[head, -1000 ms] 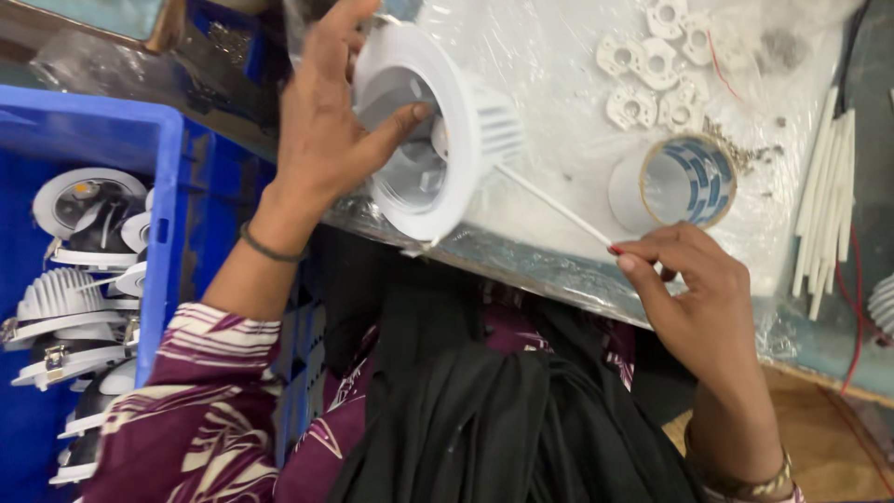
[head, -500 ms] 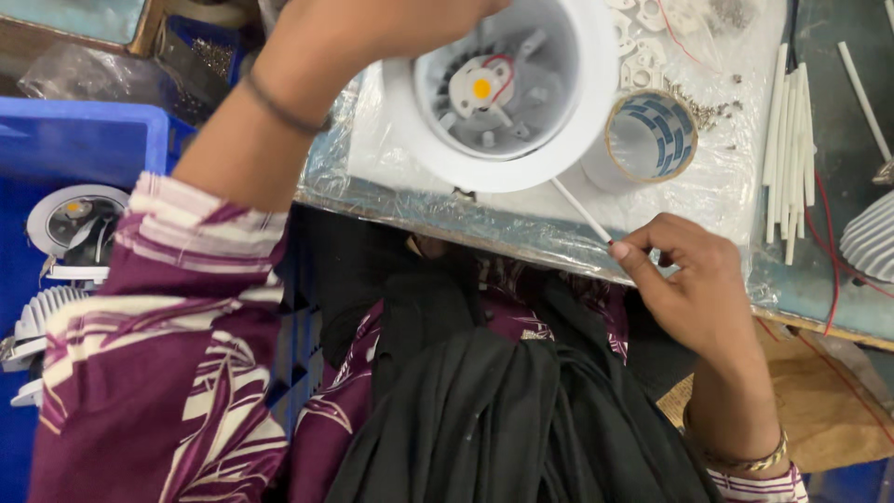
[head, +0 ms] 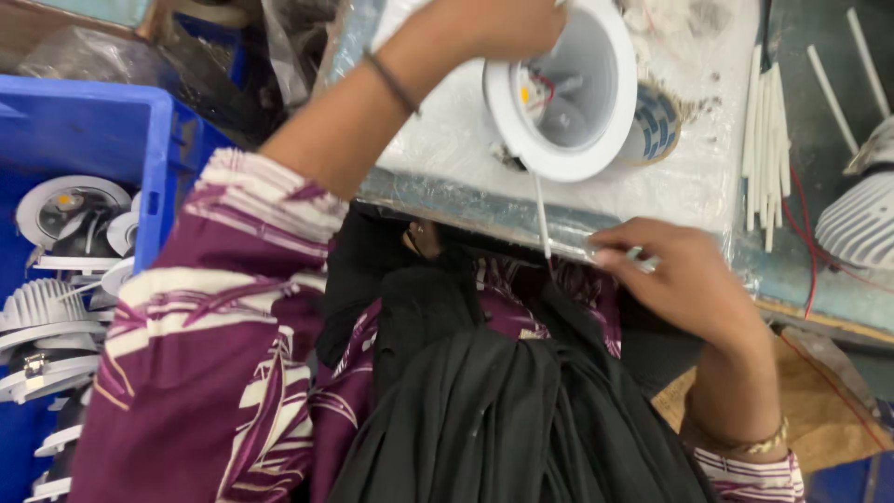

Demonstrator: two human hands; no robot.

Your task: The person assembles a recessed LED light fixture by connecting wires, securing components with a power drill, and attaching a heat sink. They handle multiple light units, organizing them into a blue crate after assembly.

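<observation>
My left hand grips the top of a round white downlight housing, which stands tilted on the plastic-covered table with its open face toward me. Red wires and a small yellow light chip show inside it. A thin white sleeved wire hangs from the housing's lower rim down to my right hand. That hand pinches the wire's end at the table's front edge.
A tape roll lies just right of the housing. Several white sleeve tubes lie further right, beside a finned white heat sink. A blue crate at the left holds several finished downlights.
My left hand has lifted and turned the housing from face-down on the table to open face toward me. My right hand stays at the table edge on the wire.
</observation>
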